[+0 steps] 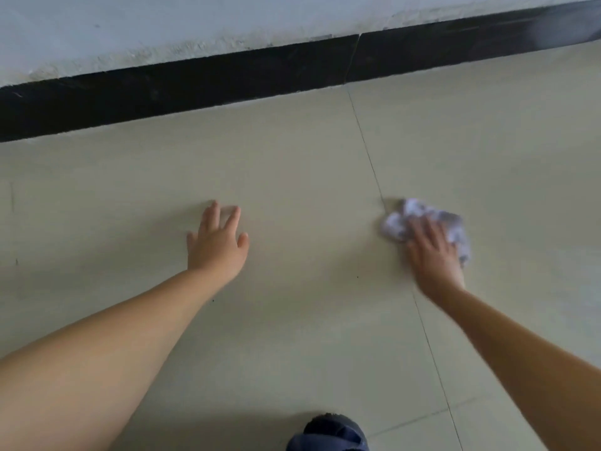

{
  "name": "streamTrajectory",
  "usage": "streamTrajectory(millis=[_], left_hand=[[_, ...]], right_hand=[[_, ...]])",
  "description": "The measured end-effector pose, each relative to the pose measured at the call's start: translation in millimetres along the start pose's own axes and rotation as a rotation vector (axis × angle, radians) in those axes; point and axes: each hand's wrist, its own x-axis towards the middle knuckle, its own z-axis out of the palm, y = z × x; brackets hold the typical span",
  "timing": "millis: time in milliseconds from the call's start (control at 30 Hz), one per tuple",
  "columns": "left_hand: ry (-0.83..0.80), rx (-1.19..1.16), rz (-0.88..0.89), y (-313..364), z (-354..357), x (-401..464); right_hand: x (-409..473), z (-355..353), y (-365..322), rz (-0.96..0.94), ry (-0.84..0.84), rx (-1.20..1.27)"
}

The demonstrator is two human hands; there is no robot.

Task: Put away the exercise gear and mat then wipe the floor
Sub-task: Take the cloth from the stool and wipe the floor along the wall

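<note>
Left hand [217, 244]: flat on pale tiled floor [292, 177], fingers spread, empty. Right hand [434, 252]: blurred, straight fingers pressing crumpled white cloth [419, 219], partly hidden. Dark shoe [328, 432]: near edge, cut off.

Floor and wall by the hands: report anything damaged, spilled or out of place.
No spill shows on the floor. The wall looks worn: its paint is rough and scuffed just above the black skirting. A few dark specks lie on the tiles between the left hand and the right hand pressing the cloth.
</note>
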Motion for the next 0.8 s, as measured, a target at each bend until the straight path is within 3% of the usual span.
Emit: streamTrajectory(millis=[67, 100, 167, 267, 367, 433, 500, 567, 667, 733, 800], left_hand=[[0.005, 0.002, 0.026, -1.1, 1.2, -1.2], [0.014, -0.001, 0.038, -2.7, 1.3, -1.8], [0.025, 0.001, 0.053, -5.5, 0.1, -2.2], [0.019, 0.030, 0.061, -7.2, 3.3, -0.5], [0.009, 0.036, 0.062, -8.3, 9.1, -1.5], [-0.031, 0.038, 0.063, -12.0, 10.8, -0.7], [-0.058, 0.074, 0.073, -15.8, 10.5, -1.1], [-0.059, 0.100, 0.083, -16.6, 9.9, -2.0], [-0.059, 0.089, 0.083, -16.5, 10.3, -1.6], [-0.064, 0.090, 0.086, -16.8, 10.0, -2.4], [-0.068, 0.085, 0.087, -16.7, 9.3, -2.5]], right_hand=[[45.6, -31.3, -7.5, 0.484, 0.005, 0.191], [67.6, -39.5, -24.9, 0.606, -0.009, 0.225], [100.6, -37.2, -76.5, 0.563, -0.019, 0.187], [104.7, -2.1, -172.8, 0.112, -0.019, 0.036], [74.9, 30.3, -247.3, -0.538, -0.108, -0.159], [85.2, 28.6, -250.8, -0.947, -0.221, -0.279], [122.8, 9.3, -223.6, -1.101, -0.237, -0.313], [165.2, -15.9, -178.9, -0.916, -0.156, -0.257], [210.8, -56.6, -107.8, -0.293, 0.017, -0.119], [216.4, -70.0, -84.4, 0.096, 0.038, -0.002], [210.1, -64.4, -91.1, 0.314, 0.040, 0.079]])
